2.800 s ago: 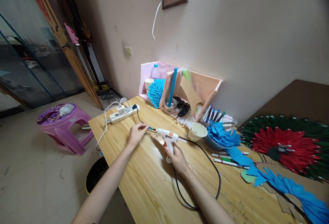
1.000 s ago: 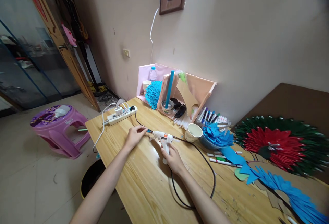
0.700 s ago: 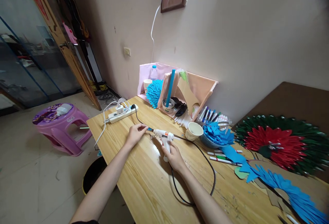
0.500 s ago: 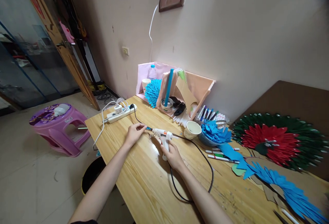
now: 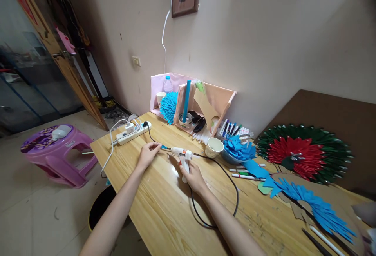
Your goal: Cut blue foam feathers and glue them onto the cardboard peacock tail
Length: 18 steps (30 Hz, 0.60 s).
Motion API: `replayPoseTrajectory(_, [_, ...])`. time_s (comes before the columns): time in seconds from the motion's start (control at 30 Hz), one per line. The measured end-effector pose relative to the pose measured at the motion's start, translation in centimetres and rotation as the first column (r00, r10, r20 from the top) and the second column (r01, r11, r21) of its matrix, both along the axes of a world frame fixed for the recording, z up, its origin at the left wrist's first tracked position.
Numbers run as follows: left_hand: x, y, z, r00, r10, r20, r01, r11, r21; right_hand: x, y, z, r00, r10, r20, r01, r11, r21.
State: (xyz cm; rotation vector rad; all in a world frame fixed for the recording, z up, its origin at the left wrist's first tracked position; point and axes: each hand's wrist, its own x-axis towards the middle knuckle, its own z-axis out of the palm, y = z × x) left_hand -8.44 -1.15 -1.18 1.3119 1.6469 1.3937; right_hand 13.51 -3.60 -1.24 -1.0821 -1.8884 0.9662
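My right hand (image 5: 194, 177) is wrapped round the handle of a white hot glue gun (image 5: 184, 156), whose nozzle points left. Between the pinched fingertips of my left hand (image 5: 148, 155) is a small blue paper piece (image 5: 165, 147), held up to the nozzle; whether the two touch is too small to tell. The gun's black cord (image 5: 235, 193) loops over the table to the right of my right forearm. Both hands are above the wooden table (image 5: 158, 197).
A power strip (image 5: 133, 133) lies at the left edge. Behind stand a pink box organizer (image 5: 226, 101), a paper cup (image 5: 214, 147) and a bowl of blue paper pieces (image 5: 239, 150). Markers (image 5: 246, 177), scissors (image 5: 314, 241) and a blue-petalled cardboard piece (image 5: 320, 209) lie to the right.
The camera view has turned slightly right, so the scene sits further left. My hands, the glue gun and the blue paper piece keep nearly the same positions relative to each other.
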Motion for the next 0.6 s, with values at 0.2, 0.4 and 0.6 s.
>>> replayPoseTrajectory(0.2, [-0.5, 0.1, 0.4, 0.996, 0.059, 0.070, -0.060, 0.998, 0.006, 0.0, 0.2, -0.5, 0.997, -0.073, 0.012, 0.073, 0.996, 0.046])
replayPoseTrajectory(0.4, [-0.5, 0.0, 0.3, 0.991, 0.051, 0.127, -0.049, 0.999, -0.023, -1.9, 2.7, -0.4, 0.950, -0.173, 0.261, 0.118, 0.970, 0.213])
replayPoseTrajectory(0.6, [-0.6, -0.1, 0.7, 0.985, 0.054, 0.164, -0.048, 0.998, -0.042, -3.4, 4.4, 0.0, 0.912, -0.206, 0.354, 0.132, 0.966, 0.221])
